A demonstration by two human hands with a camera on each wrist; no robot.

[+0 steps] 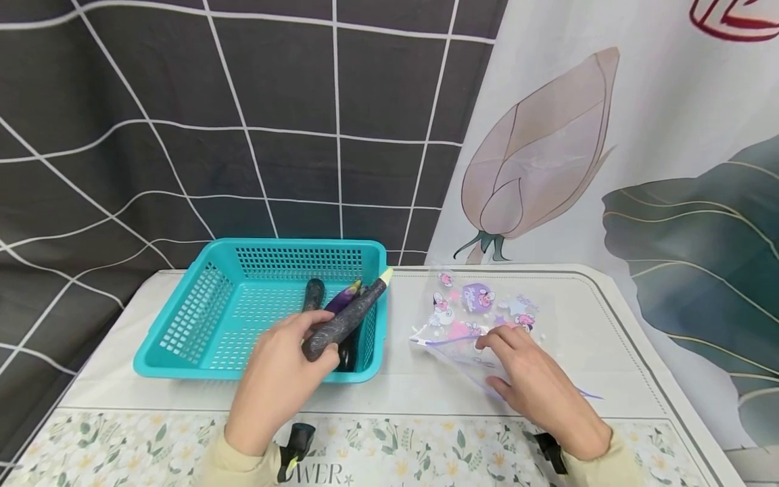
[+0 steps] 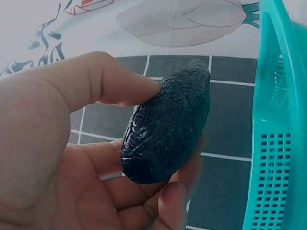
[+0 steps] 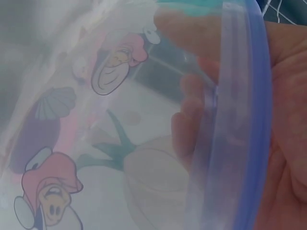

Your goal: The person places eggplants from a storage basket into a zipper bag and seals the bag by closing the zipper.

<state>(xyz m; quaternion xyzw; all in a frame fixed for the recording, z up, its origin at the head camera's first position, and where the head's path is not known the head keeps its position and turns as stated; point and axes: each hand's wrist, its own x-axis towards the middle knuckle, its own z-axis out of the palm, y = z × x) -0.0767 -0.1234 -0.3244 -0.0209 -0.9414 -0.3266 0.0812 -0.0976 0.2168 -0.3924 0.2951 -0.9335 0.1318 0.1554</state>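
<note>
My left hand (image 1: 282, 375) grips a dark, wrinkled cucumber (image 1: 347, 318) with a pale green tip, tilted over the right side of a turquoise basket (image 1: 149, 358). In the left wrist view its blunt end sits between thumb and fingers. Below it in the basket lie a purple eggplant (image 1: 343, 295) and another dark, rough-skinned vegetable (image 1: 314, 294). My right hand (image 1: 526, 372) is at the mouth of a clear zip bag (image 1: 447, 314) with cartoon prints, thumb and fingers apart. The right wrist view shows those fingers through the plastic, past the purple zip strip (image 3: 256, 120).
The basket and bag lie on a white table (image 1: 402, 385) with a floral strip along its front. Behind hang a dark grid-patterned cloth (image 1: 389, 88) and a white cloth with a large printed flower bud (image 1: 535, 149).
</note>
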